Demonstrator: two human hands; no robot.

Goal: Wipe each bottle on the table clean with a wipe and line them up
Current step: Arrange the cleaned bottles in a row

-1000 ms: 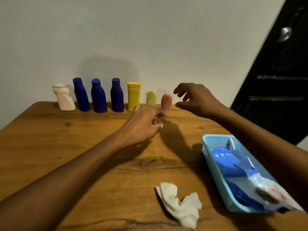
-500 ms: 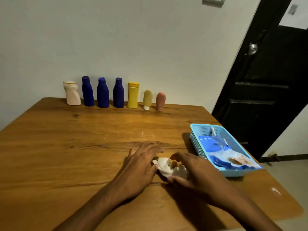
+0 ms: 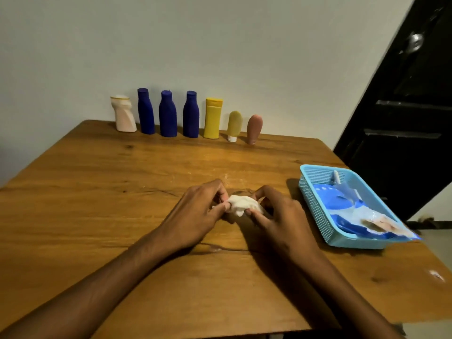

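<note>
- The wooden table carries everything; both hands work over its middle part, close to the person.
- The blue basket stands just to the right of the right hand, with a blue packet inside it.
- The row of bottles stands upright far ahead of the hands, along the wall edge, running left to right. I count seven, from a white one at the left to a pink tube at the right. To my judgement the line is complete.
- The left hand has curled fingers and pinches the left end of the wipe.
- The right hand grips the other end in the same manner.
- The wipe is crumpled between both hands, equally near to each. Probably the next move is to put it away, perhaps toward the basket at the right.
</note>
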